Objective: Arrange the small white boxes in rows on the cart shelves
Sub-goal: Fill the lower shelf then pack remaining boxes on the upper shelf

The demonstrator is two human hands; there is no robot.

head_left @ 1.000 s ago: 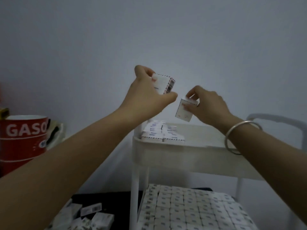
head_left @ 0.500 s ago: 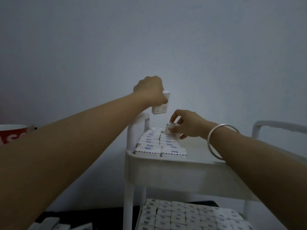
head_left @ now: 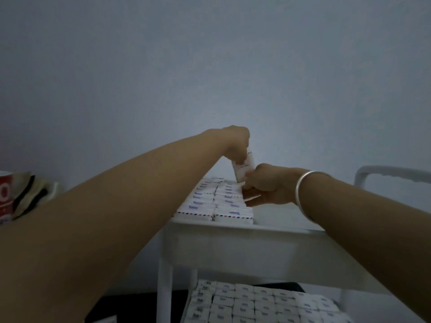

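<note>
head view: mid-frame, left hand (head_left: 235,145) pinches a box (head_left: 243,170) above the rows (head_left: 214,203) on the top shelf (head_left: 233,231), right hand (head_left: 268,186) curled beside it, grip unclear; red mug (head_left: 4,197) at left edge.

Dim, bluish-grey light, low contrast, shadows soft. Wall (head_left: 210,66) brightest nr frame centre, darker twd corners. Print on lower-shelf boxes (head_left: 245,304) soft, grainy, unreadable. Wide-angle stretch bulges the forearms (head_left: 93,229) at bottom edges
</note>
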